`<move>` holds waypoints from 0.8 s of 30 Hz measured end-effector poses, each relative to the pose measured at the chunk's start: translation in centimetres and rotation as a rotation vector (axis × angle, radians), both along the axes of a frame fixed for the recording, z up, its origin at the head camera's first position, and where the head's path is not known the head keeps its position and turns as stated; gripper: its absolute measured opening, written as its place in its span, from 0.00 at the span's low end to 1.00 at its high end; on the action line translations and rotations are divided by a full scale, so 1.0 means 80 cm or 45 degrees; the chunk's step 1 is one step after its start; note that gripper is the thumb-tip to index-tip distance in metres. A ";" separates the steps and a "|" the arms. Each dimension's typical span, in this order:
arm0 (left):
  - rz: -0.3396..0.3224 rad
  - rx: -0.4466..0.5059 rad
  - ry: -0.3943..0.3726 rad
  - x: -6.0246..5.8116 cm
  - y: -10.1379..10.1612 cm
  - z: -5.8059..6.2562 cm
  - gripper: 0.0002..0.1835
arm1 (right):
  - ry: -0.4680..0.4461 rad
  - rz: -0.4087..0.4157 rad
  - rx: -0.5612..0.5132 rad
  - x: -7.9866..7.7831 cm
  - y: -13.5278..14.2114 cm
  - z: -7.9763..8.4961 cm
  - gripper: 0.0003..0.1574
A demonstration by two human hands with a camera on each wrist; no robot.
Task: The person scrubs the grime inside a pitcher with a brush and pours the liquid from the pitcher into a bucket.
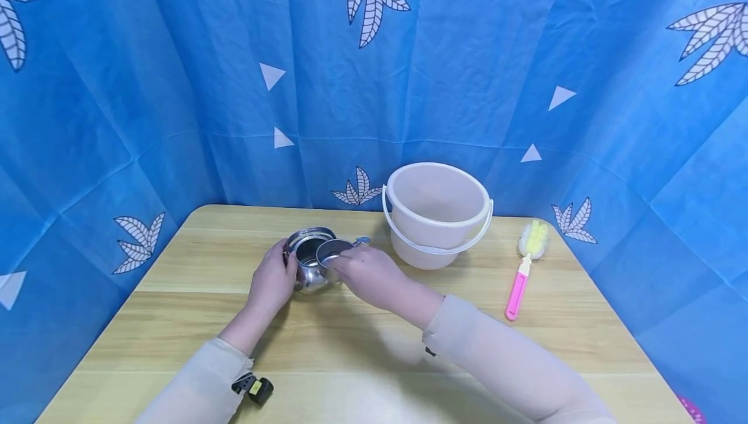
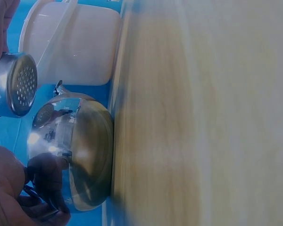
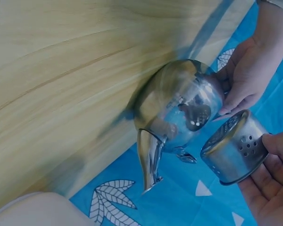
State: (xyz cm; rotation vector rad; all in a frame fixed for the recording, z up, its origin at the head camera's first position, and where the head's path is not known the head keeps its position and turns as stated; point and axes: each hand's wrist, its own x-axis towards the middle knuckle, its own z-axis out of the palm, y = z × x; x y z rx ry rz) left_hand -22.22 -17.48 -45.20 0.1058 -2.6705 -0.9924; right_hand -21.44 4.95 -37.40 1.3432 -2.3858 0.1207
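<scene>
A shiny metal teapot (image 1: pixel 310 283) stands on the table with its round mouth uncovered and its spout (image 3: pixel 148 162) towards the bucket. My left hand (image 1: pixel 273 280) grips the teapot's handle side, fingers curled in the left wrist view. Between thumb and fingers, my right hand (image 1: pixel 371 273) holds a perforated metal tea strainer (image 3: pixel 238 150) by its rim. The strainer hangs tilted beside the teapot's mouth, its holed base (image 2: pixel 24 87) turned towards the pot in the right wrist view. A second metal rim (image 1: pixel 310 232) shows behind the mouth.
Behind my right hand stands a white bucket (image 1: pixel 426 239) with its handle lowered at the front. A pink-handled sponge brush (image 1: pixel 517 291) lies near the right edge of the wooden table (image 1: pixel 327 352). Blue patterned curtain (image 1: pixel 350 99) hangs along the back and sides.
</scene>
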 end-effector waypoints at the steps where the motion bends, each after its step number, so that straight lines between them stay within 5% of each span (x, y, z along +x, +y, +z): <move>1: 0.000 0.000 0.000 0.000 0.000 0.000 0.26 | 0.001 0.006 -0.006 0.001 0.001 0.000 0.09; 24: -0.004 0.005 -0.002 0.001 0.001 0.002 0.26 | -0.064 0.044 0.001 0.027 0.029 -0.006 0.09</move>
